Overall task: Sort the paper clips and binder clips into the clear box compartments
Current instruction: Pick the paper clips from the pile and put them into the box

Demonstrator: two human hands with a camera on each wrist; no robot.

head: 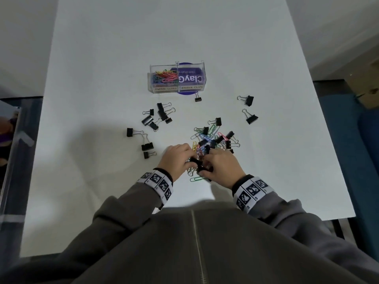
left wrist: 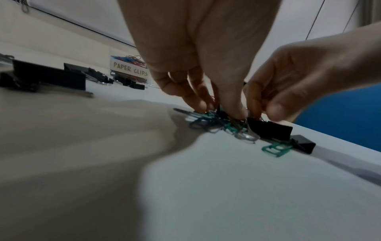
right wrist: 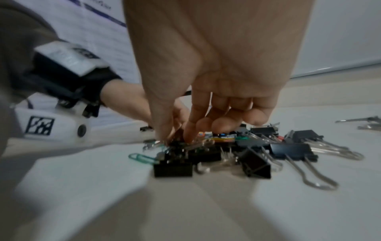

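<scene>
— Both your hands are down in the near end of the mixed pile (head: 213,144), fingers curled. Your left hand (head: 178,158) pinches into the coloured paper clips (left wrist: 212,121); your right hand (head: 220,167) closes thumb and forefinger at a black binder clip (right wrist: 203,152). If anything is already lifted free, I cannot tell.

— Which way must I go from here?

— Straight away from you. The clear box (head: 176,78) stands beyond the pile, well apart from your fingers, with its long side across your line of reach. Its left compartment (head: 164,77), labelled for paper clips, already holds a coloured heap; the right compartment (head: 191,78), labelled for binder clips, looks to hold none. Your left hand is a little nearer to the paper-clip side, your right hand to the binder side, so I think you need not cross your arms.

— And the clips around?

— One green paper clip (head: 196,178) lies nearest to you, just beside your right thumb. More binder clips are scattered left (head: 159,116) and right (head: 249,109) of the pile, and one (head: 198,98) lies just before the box.

— What do the wrist views add?

— The head view hides your fingertips behind the knuckles. The left wrist view shows them in the tangle and reads the paper-clip label (left wrist: 130,69). The right wrist view shows wire handles interlocked, so a clip may drag its neighbours.
</scene>
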